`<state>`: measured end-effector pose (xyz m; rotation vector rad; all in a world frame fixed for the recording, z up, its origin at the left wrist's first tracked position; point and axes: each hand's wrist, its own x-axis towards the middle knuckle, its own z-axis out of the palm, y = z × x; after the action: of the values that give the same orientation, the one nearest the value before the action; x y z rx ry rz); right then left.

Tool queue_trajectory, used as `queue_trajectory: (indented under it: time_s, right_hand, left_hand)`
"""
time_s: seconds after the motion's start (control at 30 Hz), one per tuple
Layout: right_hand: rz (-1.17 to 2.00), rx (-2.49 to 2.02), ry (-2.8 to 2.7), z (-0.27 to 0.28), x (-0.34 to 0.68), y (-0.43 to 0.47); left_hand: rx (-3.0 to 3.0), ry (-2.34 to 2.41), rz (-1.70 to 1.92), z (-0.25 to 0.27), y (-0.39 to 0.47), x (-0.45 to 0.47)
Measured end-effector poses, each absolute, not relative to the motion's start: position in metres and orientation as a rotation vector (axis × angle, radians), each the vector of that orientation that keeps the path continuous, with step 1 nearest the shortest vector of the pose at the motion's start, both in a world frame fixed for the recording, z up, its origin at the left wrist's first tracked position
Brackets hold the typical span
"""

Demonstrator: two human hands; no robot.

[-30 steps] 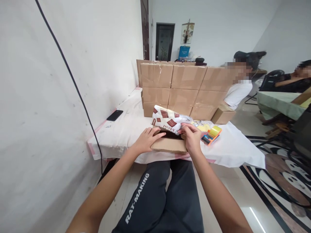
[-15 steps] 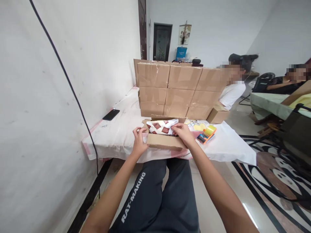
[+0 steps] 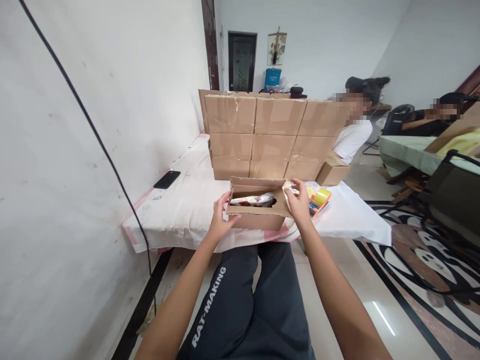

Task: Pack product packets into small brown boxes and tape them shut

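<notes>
Packet (image 3: 253,200) lies inside the open carton (image 3: 258,222), below its rim.

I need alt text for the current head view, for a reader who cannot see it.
A left hand and right hand hold an open box at its ends, a packet inside, on a cloth-covered table. Stacked boxes stand behind; a tape dispenser lies at right, a phone at left.

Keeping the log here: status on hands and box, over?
Left hand at left end of box, right hand at right flap. Box open, packet inside. Tape dispenser beside right hand, partly hidden.
</notes>
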<state>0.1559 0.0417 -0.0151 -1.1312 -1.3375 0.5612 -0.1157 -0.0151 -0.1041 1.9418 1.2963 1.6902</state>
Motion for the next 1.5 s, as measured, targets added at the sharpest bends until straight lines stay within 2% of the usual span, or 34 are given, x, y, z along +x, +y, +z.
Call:
queue_trajectory:
  time_s: [0.13, 0.27, 0.43, 0.67, 0.9, 1.03, 1.2, 1.33, 1.5]
  right_hand:
    - [0.852, -1.081, -1.394, -0.039, 0.162, 0.054]
    - [1.002, -1.182, -1.489, -0.037, 0.168, 0.055]
    - [0.970, -1.464, -1.699, -0.009, 0.173, 0.069]
    - [0.777, -1.840, -1.691, 0.015, 0.149, 0.090]
    - [1.048, -1.743, -1.660, 0.027, 0.173, 0.086]
    - [1.032, -1.627, -1.600, 0.014, 0.171, 0.085]
    - [0.965, -1.531, -1.556, -0.007, 0.154, 0.088]
    - [0.979, -1.459, -1.489, -0.015, 0.151, 0.092]
    - [1.052, -1.349, -1.384, -0.024, 0.152, 0.093]
  left_hand:
    - [1.863, 1.290, 1.764, -0.095, -0.012, -0.110]
    - [1.883, 1.334, 1.770, -0.094, -0.013, -0.108]
    - [1.923, 1.376, 1.771, -0.098, -0.018, -0.104]
    - [1.945, 1.404, 1.831, -0.100, -0.018, -0.099]
    - [2.002, 1.348, 1.864, -0.103, -0.021, -0.099]
    - [2.020, 1.346, 1.808, -0.093, -0.011, -0.103]
    - [2.044, 1.066, 1.627, -0.069, 0.006, -0.112]
    - [2.063, 1.120, 1.444, -0.066, 0.003, -0.115]
    - [1.952, 1.095, 1.493, -0.072, -0.001, -0.110]
